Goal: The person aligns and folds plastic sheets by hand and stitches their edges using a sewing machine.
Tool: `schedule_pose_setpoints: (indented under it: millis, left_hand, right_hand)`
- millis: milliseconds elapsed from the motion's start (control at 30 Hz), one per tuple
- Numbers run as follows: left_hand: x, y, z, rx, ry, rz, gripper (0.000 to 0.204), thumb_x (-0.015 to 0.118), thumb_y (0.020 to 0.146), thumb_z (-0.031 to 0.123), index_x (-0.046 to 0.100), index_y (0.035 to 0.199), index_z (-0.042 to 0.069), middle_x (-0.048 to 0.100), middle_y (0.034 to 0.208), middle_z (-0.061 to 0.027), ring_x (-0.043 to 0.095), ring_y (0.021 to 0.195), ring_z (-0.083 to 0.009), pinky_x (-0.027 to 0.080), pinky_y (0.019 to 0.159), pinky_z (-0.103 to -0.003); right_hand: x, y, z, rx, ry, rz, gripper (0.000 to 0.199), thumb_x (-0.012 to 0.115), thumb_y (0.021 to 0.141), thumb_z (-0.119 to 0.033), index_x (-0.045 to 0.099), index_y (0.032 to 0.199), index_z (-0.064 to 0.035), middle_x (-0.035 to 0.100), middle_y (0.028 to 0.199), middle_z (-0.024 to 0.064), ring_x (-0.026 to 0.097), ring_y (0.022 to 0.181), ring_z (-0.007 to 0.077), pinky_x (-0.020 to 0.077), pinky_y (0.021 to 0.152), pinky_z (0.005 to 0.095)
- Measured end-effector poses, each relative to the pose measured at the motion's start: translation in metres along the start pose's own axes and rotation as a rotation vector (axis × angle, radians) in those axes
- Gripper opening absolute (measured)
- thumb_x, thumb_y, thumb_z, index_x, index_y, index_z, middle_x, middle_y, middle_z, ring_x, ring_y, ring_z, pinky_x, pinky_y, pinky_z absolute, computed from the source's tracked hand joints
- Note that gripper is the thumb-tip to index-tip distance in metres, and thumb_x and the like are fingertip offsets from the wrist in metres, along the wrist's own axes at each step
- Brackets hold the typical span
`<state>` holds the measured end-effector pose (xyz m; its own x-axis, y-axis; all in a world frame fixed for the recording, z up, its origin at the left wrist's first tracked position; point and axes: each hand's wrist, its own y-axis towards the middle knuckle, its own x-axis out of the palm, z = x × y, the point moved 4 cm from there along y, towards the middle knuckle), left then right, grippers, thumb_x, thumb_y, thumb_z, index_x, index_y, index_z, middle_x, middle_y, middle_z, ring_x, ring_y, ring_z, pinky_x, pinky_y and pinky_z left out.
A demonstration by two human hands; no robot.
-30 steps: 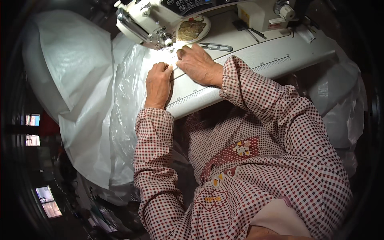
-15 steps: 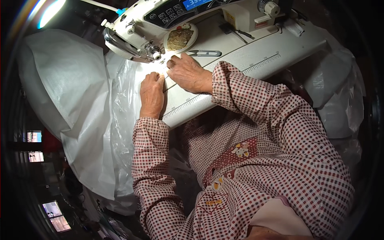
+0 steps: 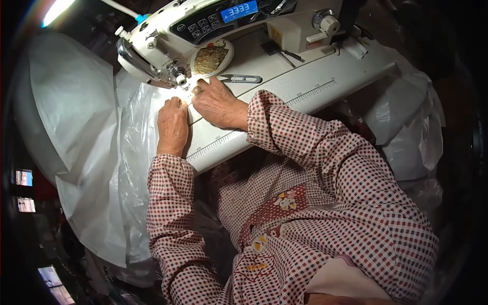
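A white sewing machine [image 3: 152,48] stands ahead, its lamp-lit needle area washed out by glare. My left hand [image 3: 173,124] rests on the machine bed just in front of the needle, fingers curled together and pinched at the tips. Beside it, my right hand [image 3: 218,105] bends in from the right with its fingers closed by the presser foot. Whatever lies between the fingertips is too small and bright to make out. Thread snips [image 3: 243,79] lie just beyond my right hand. Behind them sits a small round dish [image 3: 212,57] with a brownish, crumpled-looking content.
White sheeting [image 3: 76,127] and clear plastic [image 3: 134,162] hang over the left side. A dark brush-like tool [image 3: 277,51] and a small screwdriver-like tool [image 3: 292,55] lie on the bed. A printed ruler scale [image 3: 310,92] runs along its front. More plastic [image 3: 406,127] hangs at right.
The whole view has shifted, so the machine and both hands appear further left. Relative to the machine, both hands stay almost where they were, still closed near the needle.
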<state>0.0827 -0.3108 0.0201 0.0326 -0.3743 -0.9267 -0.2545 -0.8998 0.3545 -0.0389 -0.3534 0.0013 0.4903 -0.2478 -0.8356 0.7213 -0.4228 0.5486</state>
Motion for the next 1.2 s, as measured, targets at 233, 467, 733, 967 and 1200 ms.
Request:
schedule_pose_setpoints:
  millis: [233, 467, 733, 967, 1200]
  left_hand:
    - [0.009, 0.004, -0.007, 0.025, 0.019, 0.029, 0.017, 0.054, 0.084, 0.005, 0.068, 0.094, 0.003, 0.061, 0.101, -0.0111, 0.059, 0.098, -0.0286, 0.049, 0.083, -0.039]
    - [0.015, 0.006, -0.010, 0.037, 0.028, 0.088, 0.014, 0.054, 0.082, 0.009, 0.066, 0.082, 0.003, 0.060, 0.097, -0.0120, 0.057, 0.097, -0.0277, 0.048, 0.083, -0.039]
    - [0.017, 0.012, -0.011, 0.038, 0.019, 0.101, 0.014, 0.054, 0.080, 0.009, 0.067, 0.083, 0.003, 0.061, 0.094, -0.0121, 0.058, 0.096, -0.0283, 0.048, 0.081, -0.040]
    - [0.019, 0.015, -0.011, 0.007, 0.029, 0.105, 0.015, 0.055, 0.080, 0.009, 0.068, 0.082, 0.003, 0.061, 0.096, -0.0117, 0.058, 0.097, -0.0282, 0.048, 0.082, -0.041]
    - [0.018, 0.012, -0.010, -0.020, 0.018, 0.113, 0.014, 0.056, 0.080, 0.009, 0.069, 0.083, 0.005, 0.061, 0.098, -0.0107, 0.058, 0.099, -0.0272, 0.048, 0.083, -0.040]
  right_hand:
    - [-0.003, 0.005, 0.001, 0.027, -0.051, -0.087, 0.012, 0.059, 0.076, -0.009, 0.069, 0.073, -0.0030, 0.068, 0.076, 0.0121, 0.059, 0.095, 0.0276, 0.0378, 0.084, 0.0448]
    - [-0.006, 0.008, -0.004, 0.035, -0.118, -0.129, 0.012, 0.062, 0.075, -0.011, 0.071, 0.074, -0.0032, 0.069, 0.077, 0.0098, 0.059, 0.094, 0.0265, 0.0399, 0.075, 0.0429]
    - [-0.005, 0.008, -0.001, 0.039, -0.116, -0.030, 0.011, 0.060, 0.075, -0.011, 0.068, 0.072, -0.0031, 0.064, 0.074, 0.0110, 0.058, 0.095, 0.0277, 0.0406, 0.074, 0.0433]
    - [-0.003, 0.011, 0.004, 0.058, -0.102, -0.101, 0.012, 0.059, 0.075, -0.009, 0.068, 0.076, -0.0018, 0.064, 0.084, 0.0118, 0.057, 0.097, 0.0285, 0.0422, 0.074, 0.0429]
    - [-0.004, 0.013, 0.004, 0.028, -0.133, -0.075, 0.013, 0.062, 0.075, -0.010, 0.072, 0.078, -0.0035, 0.068, 0.085, 0.0123, 0.061, 0.093, 0.0271, 0.0447, 0.075, 0.0435]
